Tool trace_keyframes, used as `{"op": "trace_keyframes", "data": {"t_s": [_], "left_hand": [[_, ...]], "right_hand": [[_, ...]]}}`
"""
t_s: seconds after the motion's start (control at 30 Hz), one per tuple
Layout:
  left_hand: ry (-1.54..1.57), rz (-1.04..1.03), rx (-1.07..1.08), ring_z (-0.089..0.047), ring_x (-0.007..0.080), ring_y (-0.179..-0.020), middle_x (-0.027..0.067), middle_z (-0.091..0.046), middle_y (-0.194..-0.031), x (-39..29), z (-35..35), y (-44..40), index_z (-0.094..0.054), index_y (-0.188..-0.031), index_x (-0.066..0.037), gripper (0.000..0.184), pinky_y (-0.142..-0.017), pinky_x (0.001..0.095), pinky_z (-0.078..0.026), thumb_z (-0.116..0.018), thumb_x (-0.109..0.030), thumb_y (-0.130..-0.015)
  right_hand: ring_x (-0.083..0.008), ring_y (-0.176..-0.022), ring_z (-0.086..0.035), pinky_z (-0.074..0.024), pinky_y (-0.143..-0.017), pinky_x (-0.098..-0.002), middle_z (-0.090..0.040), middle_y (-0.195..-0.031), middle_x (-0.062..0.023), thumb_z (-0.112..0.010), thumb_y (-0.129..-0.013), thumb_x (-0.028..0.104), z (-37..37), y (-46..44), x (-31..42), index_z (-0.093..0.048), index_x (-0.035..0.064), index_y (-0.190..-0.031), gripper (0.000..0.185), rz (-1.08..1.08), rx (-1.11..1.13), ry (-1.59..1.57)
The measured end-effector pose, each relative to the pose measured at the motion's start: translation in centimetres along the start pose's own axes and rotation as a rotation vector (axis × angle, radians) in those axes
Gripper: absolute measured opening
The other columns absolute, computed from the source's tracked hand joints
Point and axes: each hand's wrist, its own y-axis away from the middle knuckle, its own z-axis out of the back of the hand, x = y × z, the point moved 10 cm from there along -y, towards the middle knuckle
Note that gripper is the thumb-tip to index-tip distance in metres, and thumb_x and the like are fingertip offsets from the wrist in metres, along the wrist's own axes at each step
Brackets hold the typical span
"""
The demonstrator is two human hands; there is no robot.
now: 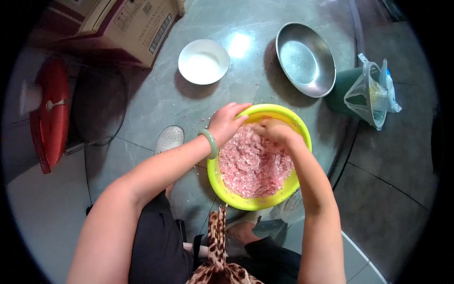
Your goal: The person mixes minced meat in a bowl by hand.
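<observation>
- Now, the left hand (229,124) has the yellow bowl (255,204) by its upper-left rim, pinching the edge between thumb and fingers.
- Right hand (279,131) is down in the meat (250,165) at the far side, blurred, fingers bent; whether they're closed on a lump, I can't tell.
- The meat fills the yellow bowl's middle, and I'd call the mixing well along: pale bits run all through the pink. Left to do, I'd judge, is the rough, lumpy surface.
- Just beyond, a white bowl (204,61) on the floor (248,19); glare makes its contents hard to read.
- Right of that, a steel basin (302,54), its shiny inside showing.
- Farther right, a green bin (341,94) lined with a clear bag (358,94), something yellowish inside.
- Upper left, a carton (135,35), contents hidden.
</observation>
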Motion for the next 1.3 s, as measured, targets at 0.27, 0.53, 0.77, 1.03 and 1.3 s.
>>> {"op": "trace_keyframes", "data": {"t_s": [0.27, 0.53, 0.77, 1.03, 1.3], "left_hand": [[-0.033, -0.060, -0.024, -0.059, 0.0299, -0.085, 0.0133, -0.059, -0.093, -0.5, 0.0, 0.0, -0.061, -0.122, -0.012, 0.038, -0.078, 0.0369, -0.047, -0.061, -0.015, -0.085], [-0.024, -0.018, 0.003, -0.059, 0.0288, -0.084, 0.0130, -0.058, -0.093, -0.2, 0.0, 0.1, -0.060, -0.123, -0.012, 0.038, -0.077, 0.0373, -0.047, -0.061, -0.016, -0.085], [-0.037, -0.039, -0.024, -0.059, 0.0294, -0.084, 0.0132, -0.059, -0.091, -0.2, 0.1, 0.6, -0.061, -0.122, -0.011, 0.037, -0.077, 0.0370, -0.047, -0.061, -0.015, -0.085], [-0.033, -0.032, 0.003, -0.059, 0.0306, -0.086, 0.0142, -0.059, -0.093, -0.3, 0.1, 0.1, -0.060, -0.123, -0.012, 0.038, -0.078, 0.0370, -0.047, -0.061, -0.014, -0.085], [-0.034, -0.064, -0.031, -0.060, 0.0319, -0.086, 0.0149, -0.059, -0.093, -0.4, 0.2, 0.3, -0.060, -0.123, -0.012, 0.037, -0.078, 0.0395, -0.047, -0.060, -0.016, -0.086]], "right_hand": [[-0.0340, -0.117, -0.052, -0.0445, -0.096, -0.0381, -0.056, -0.124, -0.0164, -0.061, -0.085, 0.028, -7.9, 10.0, 3.2, -0.063, 0.0170, -0.117, 0.034, 0.245, -0.474, -0.115], [-0.0381, -0.126, -0.039, -0.0223, -0.107, -0.0578, -0.045, -0.135, -0.0156, -0.062, -0.081, 0.038, -5.1, 3.7, 7.4, -0.056, 0.0156, -0.125, 0.050, 0.382, -0.662, 0.505], [-0.0368, -0.137, -0.029, -0.0238, -0.111, -0.0542, -0.036, -0.146, -0.0171, -0.055, -0.084, 0.052, -9.0, 10.7, -0.7, -0.043, 0.0223, -0.139, 0.063, -0.149, -0.346, 0.006], [-0.0337, -0.127, -0.042, -0.0318, -0.105, -0.0517, -0.050, -0.134, -0.0113, -0.058, -0.084, 0.027, -4.9, 3.6, 5.1, -0.058, 0.0232, -0.127, 0.044, 0.129, -0.390, 0.250], [-0.0433, -0.139, -0.020, -0.0179, -0.112, -0.0547, -0.028, -0.151, -0.0168, -0.058, -0.085, 0.043, -12.9, 10.4, 1.8, -0.046, 0.0265, -0.137, 0.056, 0.020, -0.333, 0.057]]}}
